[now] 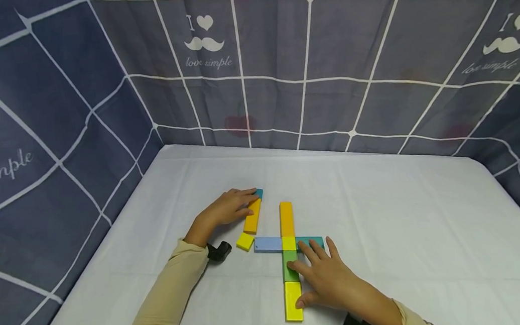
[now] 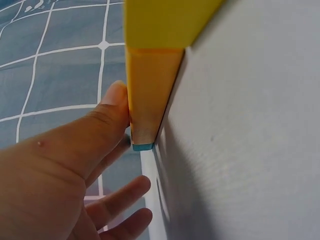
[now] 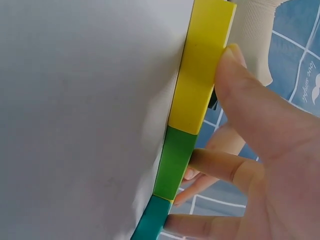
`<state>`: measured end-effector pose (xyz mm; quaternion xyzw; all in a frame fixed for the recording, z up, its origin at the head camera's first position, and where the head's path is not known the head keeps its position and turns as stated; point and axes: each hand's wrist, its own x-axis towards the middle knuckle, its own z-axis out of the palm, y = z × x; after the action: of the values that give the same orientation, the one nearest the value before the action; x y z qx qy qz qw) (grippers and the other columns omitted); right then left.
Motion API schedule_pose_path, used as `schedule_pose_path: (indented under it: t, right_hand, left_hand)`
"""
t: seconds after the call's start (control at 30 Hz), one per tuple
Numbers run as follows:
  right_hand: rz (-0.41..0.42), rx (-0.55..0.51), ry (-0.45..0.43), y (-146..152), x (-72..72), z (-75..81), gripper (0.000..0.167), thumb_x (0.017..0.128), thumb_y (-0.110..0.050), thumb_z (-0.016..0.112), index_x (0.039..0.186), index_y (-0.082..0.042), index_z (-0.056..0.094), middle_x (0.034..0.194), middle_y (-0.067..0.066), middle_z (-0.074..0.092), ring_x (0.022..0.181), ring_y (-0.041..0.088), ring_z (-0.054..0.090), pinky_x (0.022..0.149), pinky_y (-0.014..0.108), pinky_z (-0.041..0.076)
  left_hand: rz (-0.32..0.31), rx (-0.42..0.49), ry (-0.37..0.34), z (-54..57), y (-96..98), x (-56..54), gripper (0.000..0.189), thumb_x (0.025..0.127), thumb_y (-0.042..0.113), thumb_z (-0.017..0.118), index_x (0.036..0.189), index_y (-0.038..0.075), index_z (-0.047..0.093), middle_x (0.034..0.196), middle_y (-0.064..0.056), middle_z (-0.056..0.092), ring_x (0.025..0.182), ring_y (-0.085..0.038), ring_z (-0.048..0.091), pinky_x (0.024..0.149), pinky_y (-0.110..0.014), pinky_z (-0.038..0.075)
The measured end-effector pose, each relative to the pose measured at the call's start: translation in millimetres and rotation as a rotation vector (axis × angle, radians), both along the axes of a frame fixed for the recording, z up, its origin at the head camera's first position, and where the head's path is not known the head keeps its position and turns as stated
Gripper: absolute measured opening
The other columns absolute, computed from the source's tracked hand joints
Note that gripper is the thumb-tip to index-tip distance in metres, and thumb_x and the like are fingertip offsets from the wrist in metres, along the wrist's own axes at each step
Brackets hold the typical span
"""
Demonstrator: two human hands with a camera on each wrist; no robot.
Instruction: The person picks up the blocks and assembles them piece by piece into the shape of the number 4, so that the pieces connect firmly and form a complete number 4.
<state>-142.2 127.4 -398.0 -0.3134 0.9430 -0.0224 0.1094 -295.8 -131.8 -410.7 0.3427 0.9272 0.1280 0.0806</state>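
Several flat coloured blocks form a cross on the white table: an orange block (image 1: 286, 218) on top, a yellow square (image 1: 288, 243) in the centre, a light blue block (image 1: 268, 244) left, a teal block (image 1: 318, 240) right, then a green block (image 1: 290, 274) and a long yellow block (image 1: 292, 303) below. My right hand (image 1: 329, 281) lies spread over it, fingertips touching the teal and green blocks, thumb on the long yellow one. My left hand (image 1: 229, 206) rests with extended fingers on a second orange block (image 1: 252, 221) and a partly covered blue block (image 1: 259, 193) at its far end.
A loose yellow square (image 1: 245, 241) lies turned between the left orange block and the light blue block. Black wrist devices (image 1: 219, 252) sit by both sleeves. Grey gridded cloth (image 1: 270, 56) rises behind the table (image 1: 404, 213) and along its sides.
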Motion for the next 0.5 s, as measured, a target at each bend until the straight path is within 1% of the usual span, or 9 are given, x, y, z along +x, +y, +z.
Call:
schedule_pose_path:
  t: [0.1,0.23,0.33,0.5]
  right_hand:
    - [-0.001,-0.007,0.000,0.6,1.6,-0.1,0.074,0.069,-0.068,0.056,0.127,-0.024,0.050,0.142,0.021,0.034,0.128,0.045,0.032,0.099,0.070,0.017]
    - [0.005,-0.016,0.001,0.0,2.0,-0.6,0.074,0.069,-0.068,0.056,0.127,-0.024,0.050,0.142,0.021,0.035,0.129,0.044,0.032,0.099,0.070,0.016]
    - [0.003,-0.018,-0.004,-0.4,2.0,-0.7,0.074,0.068,-0.068,0.056,0.127,-0.024,0.049,0.142,0.020,0.034,0.129,0.044,0.032,0.099,0.070,0.016]
    - [-0.012,-0.013,-0.009,-0.1,2.0,1.1,0.075,0.068,-0.068,0.057,0.128,-0.024,0.049,0.143,0.019,0.034,0.130,0.041,0.031,0.099,0.070,0.015]
  left_hand:
    - [0.019,0.003,0.006,-1.4,-0.1,1.5,0.051,0.092,0.035,0.050,0.137,0.013,0.042,0.149,-0.006,0.029,0.127,-0.033,0.039,0.102,-0.050,0.033]
    - [0.080,0.006,0.041,-2.6,0.2,3.7,0.053,0.093,0.040,0.046,0.140,0.017,0.037,0.150,-0.003,0.026,0.131,-0.030,0.035,0.103,-0.051,0.030]
    - [0.110,0.035,0.067,-1.2,0.3,7.1,0.055,0.093,0.044,0.044,0.142,0.019,0.034,0.151,-0.003,0.025,0.134,-0.031,0.031,0.104,-0.053,0.026]
    - [0.135,0.095,0.098,3.5,-3.2,16.0,0.058,0.092,0.046,0.044,0.143,0.021,0.031,0.151,-0.004,0.025,0.135,-0.034,0.028,0.107,-0.054,0.021]
